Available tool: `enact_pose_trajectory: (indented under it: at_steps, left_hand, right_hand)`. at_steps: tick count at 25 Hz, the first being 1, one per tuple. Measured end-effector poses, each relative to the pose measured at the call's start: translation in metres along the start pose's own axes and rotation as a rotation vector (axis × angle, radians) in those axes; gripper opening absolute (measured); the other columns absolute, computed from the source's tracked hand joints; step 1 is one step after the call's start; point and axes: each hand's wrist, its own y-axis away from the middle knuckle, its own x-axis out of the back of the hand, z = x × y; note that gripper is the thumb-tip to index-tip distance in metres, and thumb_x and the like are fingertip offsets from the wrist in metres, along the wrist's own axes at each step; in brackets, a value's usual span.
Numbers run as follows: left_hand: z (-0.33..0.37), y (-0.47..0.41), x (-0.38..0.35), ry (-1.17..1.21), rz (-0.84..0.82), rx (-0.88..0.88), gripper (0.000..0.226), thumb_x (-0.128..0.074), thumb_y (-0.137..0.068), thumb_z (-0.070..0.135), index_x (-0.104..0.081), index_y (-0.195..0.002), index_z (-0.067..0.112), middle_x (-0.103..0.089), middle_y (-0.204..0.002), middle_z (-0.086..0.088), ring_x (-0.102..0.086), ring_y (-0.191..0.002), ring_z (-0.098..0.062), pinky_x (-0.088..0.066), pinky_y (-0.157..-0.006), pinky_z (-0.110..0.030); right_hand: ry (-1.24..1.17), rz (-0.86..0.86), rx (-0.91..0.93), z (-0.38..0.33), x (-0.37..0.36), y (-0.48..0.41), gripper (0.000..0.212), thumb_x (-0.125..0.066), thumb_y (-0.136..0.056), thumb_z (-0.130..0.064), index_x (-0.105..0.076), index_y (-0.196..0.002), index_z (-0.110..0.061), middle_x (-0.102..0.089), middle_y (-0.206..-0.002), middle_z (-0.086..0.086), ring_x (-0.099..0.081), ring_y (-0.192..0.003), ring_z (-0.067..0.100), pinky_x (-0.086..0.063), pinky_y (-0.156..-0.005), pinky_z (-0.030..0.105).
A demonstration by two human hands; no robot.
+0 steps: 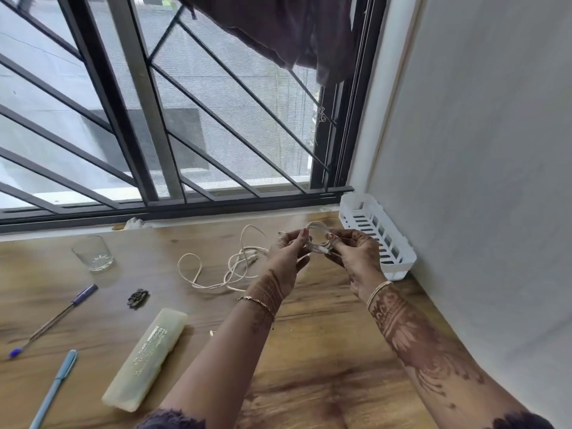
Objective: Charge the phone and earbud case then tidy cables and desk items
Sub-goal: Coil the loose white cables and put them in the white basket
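Observation:
Both my hands are raised above the wooden desk point(325, 351) and hold a small coil of white cable point(318, 235) between them. My left hand point(288, 255) pinches the coil's left side with thumb and fingers. My right hand point(353, 252) pinches its right side, where a plug end shows. A second white cable point(216, 270) lies in loose loops on the desk to the left of my hands. No phone or earbud case is in view.
A white slotted plastic basket point(399, 261) stands against the wall at the right. On the left of the desk are a drinking glass point(94, 253), two pens point(58, 317) point(55, 388), a dark hair clip point(138, 298) and a pale green pencil box point(145, 357). The window grille runs behind.

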Motion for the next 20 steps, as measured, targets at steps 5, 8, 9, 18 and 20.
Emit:
enact_pose_trajectory:
  at_steps: [5,8,9,18,20]
  left_hand:
    - [-0.009,-0.024,-0.02,0.003,-0.021,0.094,0.011,-0.054,-0.095,0.027,-0.06,-0.095,0.018,-0.064,-0.087,0.002,-0.058,-0.074,-0.01,-0.047,-0.069,-0.024]
    - [-0.02,-0.034,-0.029,-0.023,-0.011,0.161,0.01,-0.052,-0.096,0.023,-0.059,-0.091,0.018,-0.063,-0.087,0.002,-0.057,-0.074,-0.012,-0.046,-0.069,-0.024]
    - [-0.024,-0.037,-0.032,-0.042,-0.004,0.174,0.007,-0.054,-0.095,0.022,-0.058,-0.09,0.019,-0.063,-0.088,0.001,-0.057,-0.074,-0.012,-0.047,-0.068,-0.024]
    - [-0.044,-0.073,-0.087,-0.351,0.049,0.232,0.064,-0.078,-0.074,0.036,-0.046,-0.124,0.014,-0.056,-0.114,0.0,-0.055,-0.098,-0.013,-0.056,-0.074,-0.033]
    - [-0.049,-0.081,-0.097,-0.374,0.053,0.248,0.07,-0.077,-0.075,0.034,-0.039,-0.13,0.014,-0.05,-0.122,-0.002,-0.053,-0.103,-0.014,-0.056,-0.071,-0.032]
  right_hand:
    - [0.046,0.171,0.141,-0.031,0.038,-0.03,0.008,-0.07,-0.083,-0.001,-0.07,-0.085,-0.009,-0.07,-0.081,0.009,-0.068,-0.071,0.02,-0.057,-0.056,0.022]
    - [0.471,0.301,0.274,-0.043,0.064,-0.076,0.006,-0.073,-0.081,-0.009,-0.075,-0.086,-0.012,-0.074,-0.085,0.009,-0.07,-0.076,0.021,-0.06,-0.072,0.032]
    - [0.618,0.313,0.326,-0.047,0.071,-0.089,0.007,-0.072,-0.081,-0.009,-0.075,-0.087,-0.012,-0.075,-0.089,0.01,-0.07,-0.082,0.023,-0.058,-0.079,0.035]
    - [1.224,0.195,0.426,-0.029,0.075,-0.159,0.023,-0.051,-0.087,-0.001,-0.067,-0.101,-0.01,-0.069,-0.105,0.018,-0.063,-0.101,0.036,-0.05,-0.085,0.038]
    - [1.263,0.18,0.405,-0.022,0.075,-0.167,0.022,-0.05,-0.088,0.0,-0.063,-0.102,-0.011,-0.067,-0.106,0.016,-0.063,-0.1,0.035,-0.05,-0.083,0.037]
